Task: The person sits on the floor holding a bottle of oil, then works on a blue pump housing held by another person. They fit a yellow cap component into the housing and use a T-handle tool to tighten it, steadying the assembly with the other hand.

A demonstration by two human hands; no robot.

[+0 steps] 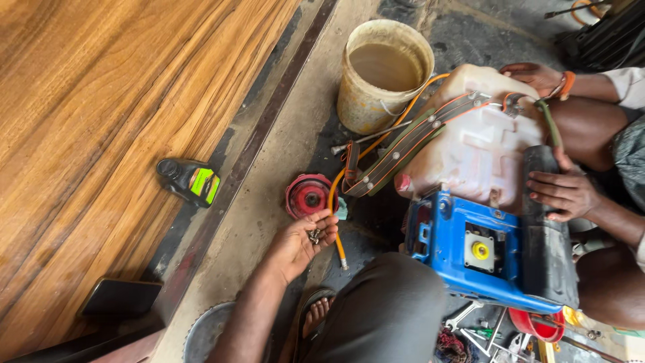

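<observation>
Head view, left hand: the left hand (pixel 302 240) is lying palm up, fingers loosely curled and half open, cupping a few small screws (pixel 314 235) in the palm.
Head view, right hand: not showing, so its grip cannot be told.
Landmark: the blue sprayer frame (pixel 470 252) is lying on the floor with a white tank (pixel 477 144) joined to its far end.
Screws' place: they are sitting in the left palm, left of the blue frame.
Red cap: a red round cap (pixel 308 195) is resting on the floor just beyond the left fingertips.
Bucket: a cream bucket (pixel 383 74) of murky water is standing beyond the tank.
Other person: two hands (pixel 563 191) are steadying the tank and a black pad on the frame's right.
Oil bottle: a black bottle (pixel 189 180) is lying far left of the frame.
</observation>
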